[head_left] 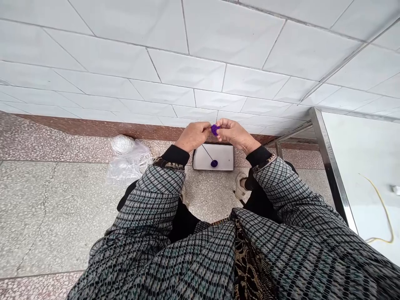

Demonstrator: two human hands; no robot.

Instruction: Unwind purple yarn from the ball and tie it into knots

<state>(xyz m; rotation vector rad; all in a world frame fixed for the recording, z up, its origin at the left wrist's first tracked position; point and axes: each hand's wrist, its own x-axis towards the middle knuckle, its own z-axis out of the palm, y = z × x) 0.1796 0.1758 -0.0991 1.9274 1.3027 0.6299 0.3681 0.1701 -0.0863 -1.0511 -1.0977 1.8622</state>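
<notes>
Our right hand (231, 134) pinches the purple yarn piece (214, 130) above the tray (223, 155); our left hand (194, 136) has fingers closed beside it, contents unclear. We judge stitches are being worked; the next move calls for slack from the purple ball (214, 163).

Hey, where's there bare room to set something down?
The speckled floor left of the plastic bag lies bare. So does the white tabletop between its metal edge and the yellow strip. It's crowded at the shallow box: a dark strand runs from the purple yarn ball there towards your left hand.
</notes>
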